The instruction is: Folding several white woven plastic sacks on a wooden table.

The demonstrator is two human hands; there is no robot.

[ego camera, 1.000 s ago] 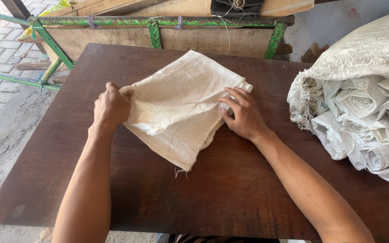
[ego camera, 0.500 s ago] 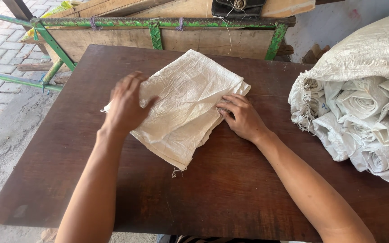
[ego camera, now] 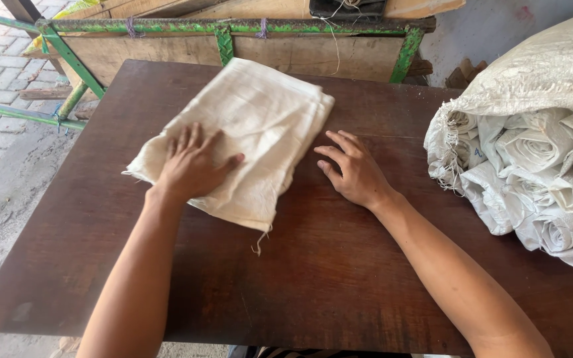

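Outdoor work area, paved ground at the left, a green-painted metal frame with wooden boards behind. Dark brown wooden surface fills most of the view.

Object in hand: 1 folded cream cloth, coarse weave, lying flat on the far-left half of the surface. Several layers show at its right edge. A frayed thread hangs from the near corner.

Left hand: palm down, fingers spread, pressed flat on the near-left part of the cloth. No grip closed; the hand is open and resting on the fabric.

Right hand: also open, fingers apart and slightly curled, fingertips on the bare wood just beside the cloth's right edge, not touching it as far as can be seen.

At the right, a bundle of rolled white woven sacks lies on the surface, well apart from the cloth, with 1 large sack draped over the top.

Handling judgement: the cloth looks light, soft and limp, not slippery, not fragile. It would likely sag and unfold if lifted by 1 corner. Best hold appears to be a pinch through all layers at the stacked right edge, or both hands on opposite edges. Flat palm pressure holds it against the wood well enough for smoothing.
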